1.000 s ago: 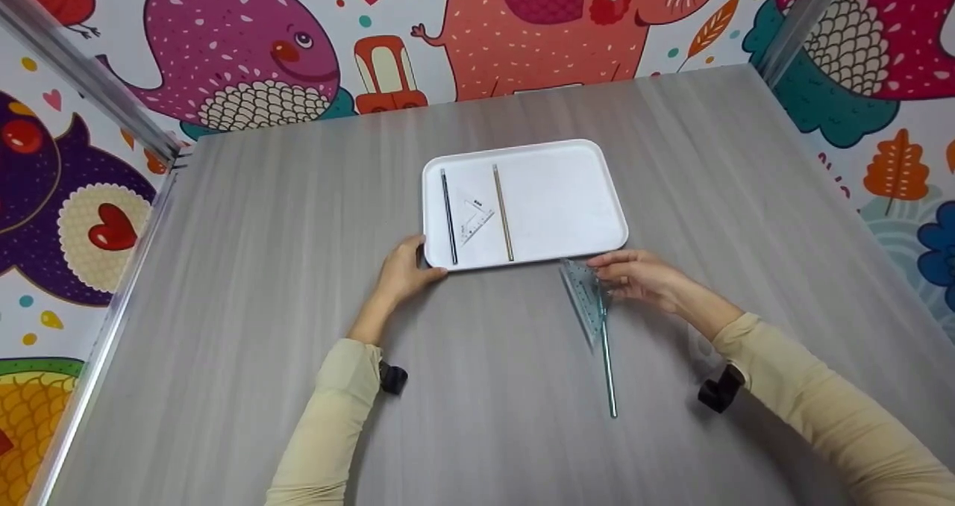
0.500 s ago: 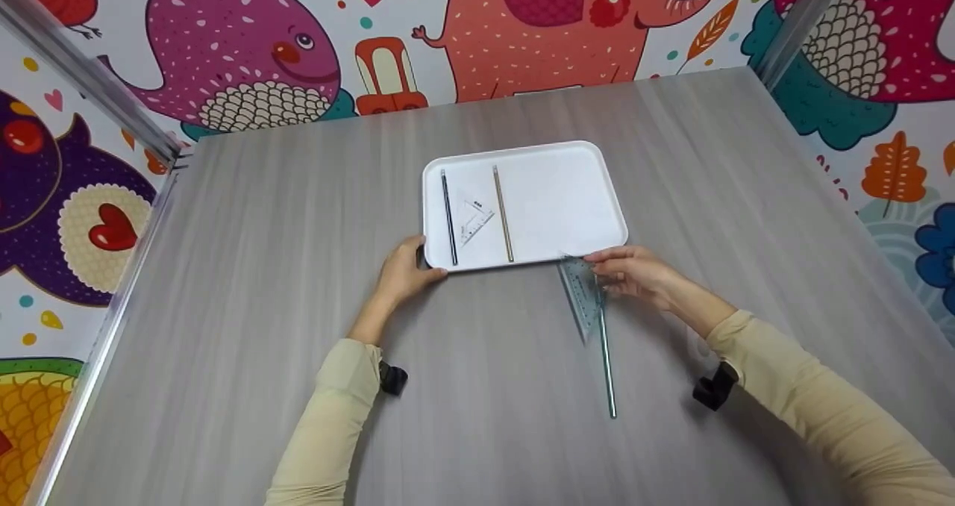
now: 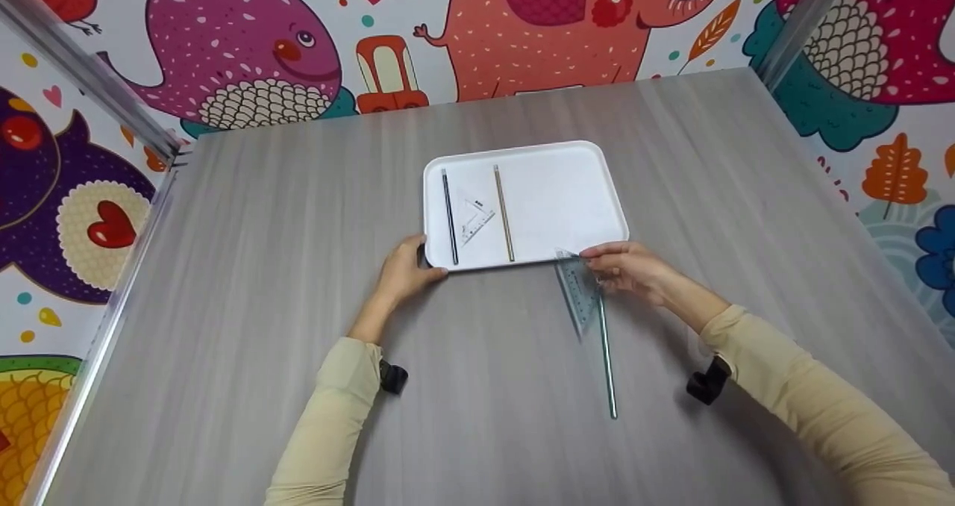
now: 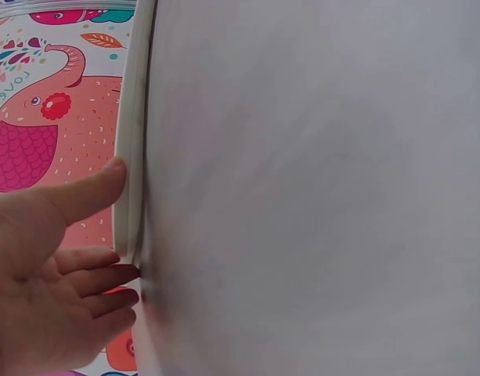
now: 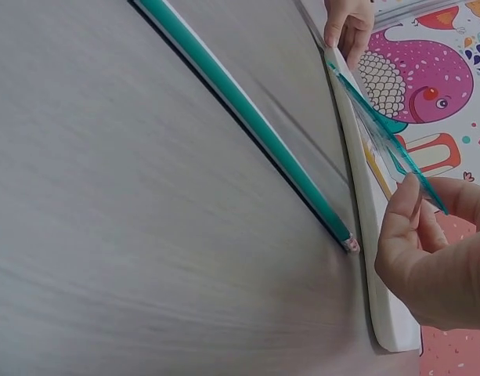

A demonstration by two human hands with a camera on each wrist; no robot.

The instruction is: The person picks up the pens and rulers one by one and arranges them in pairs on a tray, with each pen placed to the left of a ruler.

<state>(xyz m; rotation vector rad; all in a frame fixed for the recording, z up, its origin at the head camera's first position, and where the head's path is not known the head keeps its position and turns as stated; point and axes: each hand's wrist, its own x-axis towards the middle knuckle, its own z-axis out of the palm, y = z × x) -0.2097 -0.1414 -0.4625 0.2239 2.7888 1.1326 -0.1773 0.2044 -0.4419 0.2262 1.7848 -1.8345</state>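
Note:
A white tray point(image 3: 567, 200) lies on the table. My left hand point(image 3: 403, 271) holds its near left corner, thumb on the front edge, fingers along the left side. At the tray's near right edge, my right hand point(image 3: 630, 271) pinches a clear teal-edged set square point(image 3: 574, 293) between thumb and fingers. That set square is tilted, its upper tip over the rim. A green pencil point(image 3: 608, 364) lies on the table below the right hand. Inside the tray are a dark pencil point(image 3: 450, 219), a small clear set square point(image 3: 476, 221) and a gold-coloured pencil point(image 3: 504, 215).
The grey wood-grain table point(image 3: 283, 207) runs back to walls printed with cartoon animals point(image 3: 239, 51). A metal frame strip point(image 3: 112, 312) borders its left side.
My right hand has moved slightly left and away from me with the set square, whose tip now overlaps the tray's rim. The left hand, tray and green pencil look unmoved.

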